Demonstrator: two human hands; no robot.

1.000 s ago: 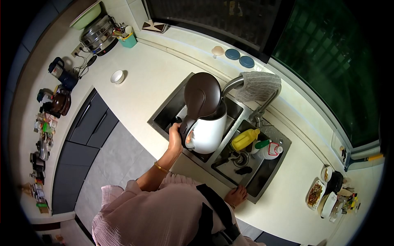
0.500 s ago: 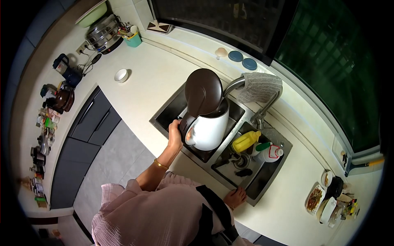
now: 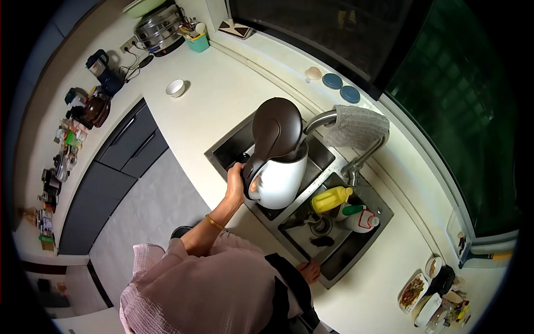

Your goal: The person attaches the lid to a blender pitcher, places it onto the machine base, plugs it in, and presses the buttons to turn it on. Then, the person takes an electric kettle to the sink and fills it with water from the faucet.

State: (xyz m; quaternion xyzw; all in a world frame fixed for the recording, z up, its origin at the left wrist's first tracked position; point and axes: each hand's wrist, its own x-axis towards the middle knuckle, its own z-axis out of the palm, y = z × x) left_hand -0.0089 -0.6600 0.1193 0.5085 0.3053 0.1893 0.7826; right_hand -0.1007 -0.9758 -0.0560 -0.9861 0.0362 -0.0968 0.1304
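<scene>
My left hand (image 3: 236, 186) is wrapped round the dark handle of a white kettle (image 3: 278, 183), held over the left basin of the sink (image 3: 328, 278). The kettle's brown lid (image 3: 276, 127) stands open, and the end of the faucet (image 3: 321, 119) is at its mouth. A grey cloth (image 3: 357, 128) hangs over the faucet. My right hand (image 3: 310, 271) rests at the sink's front edge, partly hidden by the sleeve; its fingers are too unclear to read.
In the right basin lie a yellow bottle (image 3: 332, 199) and a white bottle (image 3: 362, 221). A white bowl (image 3: 176, 88) sits on the counter at the left. Food dishes (image 3: 414, 291) stand at the right. Blue lids (image 3: 332, 81) lie on the sill.
The view has turned, shifting the counter's things. My left hand still holds the kettle at the faucet. My right hand shows less than before.
</scene>
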